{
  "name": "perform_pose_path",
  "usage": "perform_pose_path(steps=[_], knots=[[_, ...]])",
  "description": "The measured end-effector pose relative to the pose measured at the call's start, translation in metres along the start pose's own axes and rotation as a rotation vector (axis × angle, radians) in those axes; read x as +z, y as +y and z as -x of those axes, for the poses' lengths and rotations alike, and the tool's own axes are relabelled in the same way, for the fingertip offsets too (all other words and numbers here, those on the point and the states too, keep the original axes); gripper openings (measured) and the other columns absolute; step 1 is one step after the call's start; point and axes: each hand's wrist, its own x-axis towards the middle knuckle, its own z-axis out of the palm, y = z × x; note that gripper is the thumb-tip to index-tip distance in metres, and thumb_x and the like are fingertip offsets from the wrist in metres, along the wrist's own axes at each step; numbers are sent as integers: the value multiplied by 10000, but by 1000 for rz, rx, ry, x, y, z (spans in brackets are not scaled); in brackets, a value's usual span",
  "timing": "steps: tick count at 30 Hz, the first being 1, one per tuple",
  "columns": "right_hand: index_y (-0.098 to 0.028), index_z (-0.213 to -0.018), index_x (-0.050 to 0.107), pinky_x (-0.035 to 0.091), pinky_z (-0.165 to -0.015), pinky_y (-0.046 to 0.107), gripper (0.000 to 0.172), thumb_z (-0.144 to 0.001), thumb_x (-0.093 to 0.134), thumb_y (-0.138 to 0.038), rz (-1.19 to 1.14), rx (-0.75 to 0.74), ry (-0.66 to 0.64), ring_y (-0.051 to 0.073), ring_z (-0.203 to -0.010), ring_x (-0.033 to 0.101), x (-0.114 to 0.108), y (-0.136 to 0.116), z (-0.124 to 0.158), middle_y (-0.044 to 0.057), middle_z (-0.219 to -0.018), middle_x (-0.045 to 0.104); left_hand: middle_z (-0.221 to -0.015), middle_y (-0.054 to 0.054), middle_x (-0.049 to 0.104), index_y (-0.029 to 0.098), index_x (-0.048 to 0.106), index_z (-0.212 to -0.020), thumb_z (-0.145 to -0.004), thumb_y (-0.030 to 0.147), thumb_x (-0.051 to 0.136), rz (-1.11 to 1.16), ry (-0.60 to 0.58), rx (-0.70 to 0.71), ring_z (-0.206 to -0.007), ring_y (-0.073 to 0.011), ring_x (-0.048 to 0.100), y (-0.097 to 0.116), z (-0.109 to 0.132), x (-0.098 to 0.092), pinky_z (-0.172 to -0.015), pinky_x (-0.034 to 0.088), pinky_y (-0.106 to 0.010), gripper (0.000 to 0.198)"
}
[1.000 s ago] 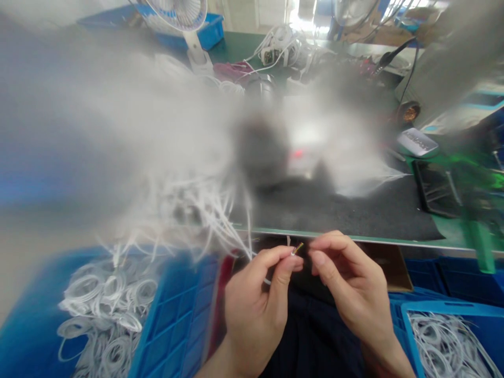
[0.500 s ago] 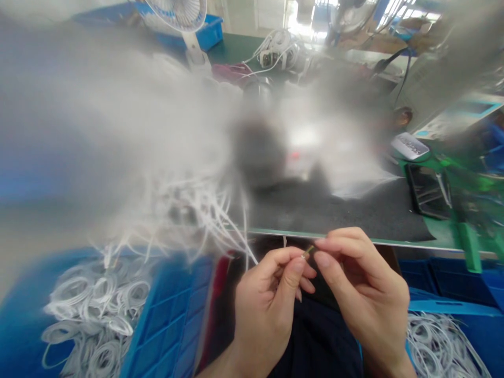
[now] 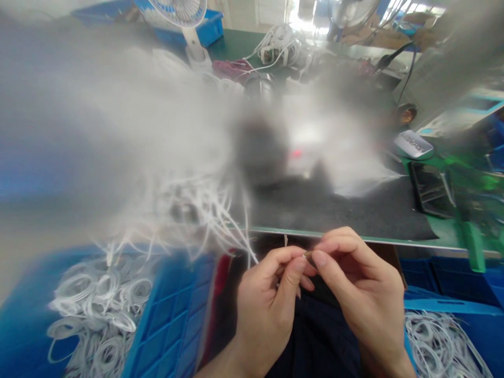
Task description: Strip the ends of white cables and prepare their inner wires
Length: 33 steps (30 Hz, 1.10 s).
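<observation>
My left hand (image 3: pixel 268 302) is closed, thumb and forefinger pinching the end of a thin white cable (image 3: pixel 252 253) that runs in from the bundle on the bench. At its fingertips sits a small brass-coloured metal piece (image 3: pixel 308 255), probably a connector part, though it is too small to name. My right hand (image 3: pixel 364 291) faces it, its thumb and fingers pinched on the piece's other end. The fingertips of both hands nearly meet, hiding most of the piece. Both hands are in front of the bench edge, above dark clothing.
A blue crate (image 3: pixel 165 310) at lower left holds coiled white cables (image 3: pixel 106 352); another cable heap (image 3: pixel 433 341) fills a blue bin at lower right. A black mat (image 3: pixel 354 215), a dark tray (image 3: pixel 431 189) and a small fan (image 3: pixel 192 44) stand on the bench. Much of the middle is blurred.
My right hand has shifted slightly left, its thumb and fingers now closed on the brass-coloured piece, which shows less than before. My left hand has barely moved.
</observation>
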Motion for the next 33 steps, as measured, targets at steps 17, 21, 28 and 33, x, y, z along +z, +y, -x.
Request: perform_pose_path(steps=[17,21,28,33], knots=[[-250,-957,763,540,-651,137,72,-1027,781,-242,-240,202,-21,70,-716,644,0,7,-3,-41,-873,662,-788,49,796,221,768,-1006,-1079,214,673,158,-12,-46,-630,-50,736,0,-3,2,-595,559,-89,121],[-248,-953,762,534,-648,133,82,-1034,774,-246,-248,202,-28,67,-710,636,0,8,-3,-43,-855,654,-824,39,817,226,764,-1020,-1065,217,697,162,-20,-60,-660,-65,752,-2,-3,2,-611,574,-106,82],[-259,-997,750,546,-670,138,52,-1040,761,-232,-215,166,-33,71,-751,658,-2,9,0,-38,-922,661,-838,45,817,241,761,-1048,-1050,209,718,164,-38,-61,-695,-80,770,-6,-1,2,-633,594,-122,54],[-270,-1108,755,554,-737,203,126,-1026,745,-175,18,1,14,135,-950,684,-4,7,3,15,-1082,673,-844,70,797,267,763,-1051,-1029,193,746,121,-45,-24,-714,-76,769,-8,0,2,-670,602,-127,78]])
